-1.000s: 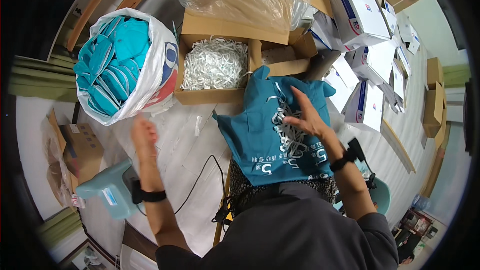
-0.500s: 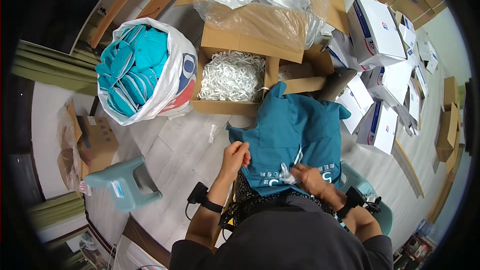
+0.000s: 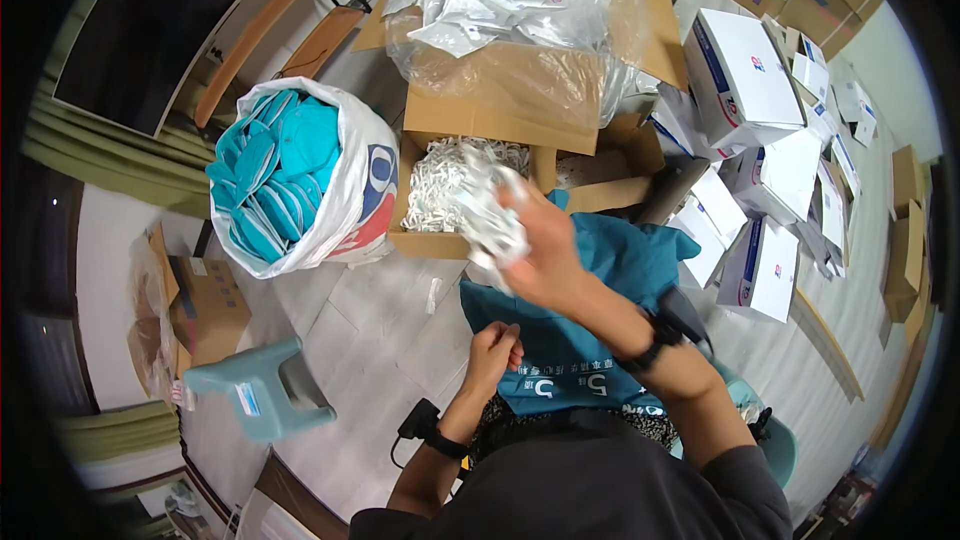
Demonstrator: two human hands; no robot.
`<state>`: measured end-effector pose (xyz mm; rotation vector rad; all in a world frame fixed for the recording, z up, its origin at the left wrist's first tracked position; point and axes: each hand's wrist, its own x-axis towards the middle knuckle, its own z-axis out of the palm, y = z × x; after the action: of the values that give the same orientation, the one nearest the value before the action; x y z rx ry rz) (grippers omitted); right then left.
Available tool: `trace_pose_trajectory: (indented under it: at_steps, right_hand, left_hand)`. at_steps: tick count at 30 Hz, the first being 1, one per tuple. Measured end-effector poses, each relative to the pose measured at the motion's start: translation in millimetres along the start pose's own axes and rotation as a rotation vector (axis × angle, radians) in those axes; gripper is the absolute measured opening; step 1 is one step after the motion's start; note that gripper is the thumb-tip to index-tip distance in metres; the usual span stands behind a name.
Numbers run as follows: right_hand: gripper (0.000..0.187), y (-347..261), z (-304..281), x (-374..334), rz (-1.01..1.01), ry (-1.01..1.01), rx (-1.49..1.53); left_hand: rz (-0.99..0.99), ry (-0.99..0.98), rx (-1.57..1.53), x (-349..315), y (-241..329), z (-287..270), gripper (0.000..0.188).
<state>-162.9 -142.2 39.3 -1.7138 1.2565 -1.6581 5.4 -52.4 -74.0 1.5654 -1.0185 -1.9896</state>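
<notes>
A teal cloth bag (image 3: 610, 270) with white print lies across my lap. My left hand (image 3: 494, 352) is closed on the bag's near left edge. Raised above the bag, my right hand (image 3: 535, 240) grips a bundle of white cords (image 3: 488, 210), blurred by motion. Just behind it stands an open cardboard box (image 3: 430, 242) filled with more white cords (image 3: 440, 185).
A white sack (image 3: 345, 205) full of teal pieces stands at left. A big carton lined with clear plastic (image 3: 520, 90) holds packets behind. White boxes (image 3: 750, 80) pile at right. A small teal stool (image 3: 255, 390) and a brown carton (image 3: 205, 305) sit on the tiled floor.
My right hand has risen from the bag on my lap toward the cord box, now holding a bundle of white cords. My left hand stays at the bag's left edge.
</notes>
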Motion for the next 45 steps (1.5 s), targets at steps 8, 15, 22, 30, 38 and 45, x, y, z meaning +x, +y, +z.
trace_pose_trajectory:
  at_steps: [8, 15, 22, 30, 38, 45]
  right_hand:
    - [0.056, 93.6, -18.2, -43.8, 0.306, -0.341, -0.333]
    - [0.024, 104.5, -134.7, -142.5, 0.737, 0.178, -0.193]
    - [0.040, 188.4, -277.0, -228.3, 0.805, 0.545, -0.859]
    - [0.056, 202.1, -338.6, -234.5, 1.320, 0.310, -0.175]
    - [0.025, 254.0, -303.9, -257.9, 1.495, 1.099, 0.641]
    - [0.022, 336.5, -342.3, -328.0, 1.233, 1.504, 0.807]
  left_hand:
    - [-0.010, -0.051, 0.145, -12.9, -17.3, -3.2, 0.024]
    - [-0.006, -0.053, 0.253, 2.9, 2.6, 3.5, 0.024]
    - [0.148, -0.040, 0.449, 37.3, 17.5, 43.8, 0.026]
    - [0.177, 0.034, 0.452, 49.7, 11.1, 43.5, 0.031]
    - [0.161, 0.120, 0.528, 51.3, 18.4, 50.1, 0.036]
    - [0.187, 0.163, 0.565, 57.0, 14.3, 53.0, 0.039]
